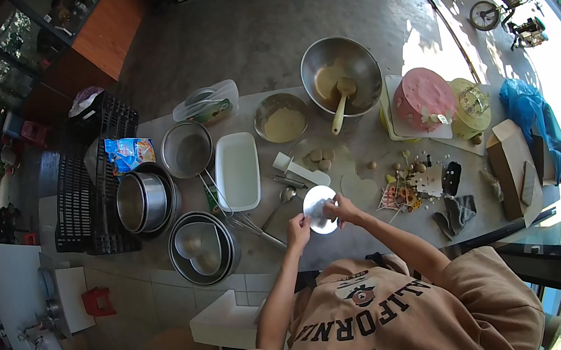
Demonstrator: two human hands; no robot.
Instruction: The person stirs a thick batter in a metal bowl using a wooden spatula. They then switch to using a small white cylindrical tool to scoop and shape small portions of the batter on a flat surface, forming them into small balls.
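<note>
A shiny round metal disc (317, 201) is held over the front of the table, tilted and catching the light. My left hand (298, 234) grips its left edge. At the right edge is my right hand (343, 209), its fingers reaching over the face of the disc. Just beyond the disc lie a white plastic tool (301, 169) and several round brown pieces (322, 158) on a flat round sheet. To the left are a metal spoon (287, 194) and a wire whisk (253, 226). A pale heart-shaped sheet (359, 188) sits on the right.
Nested metal cake pans (202, 248), pots (141, 201), a sieve (187, 149) and a white tray (237, 171) occupy the left. Farther back are two batter bowls (280, 117) (311, 61), one holding a spatula (341, 109). A pink cake (423, 97), decorations (405, 190) and a grey cloth (456, 217) are rightward.
</note>
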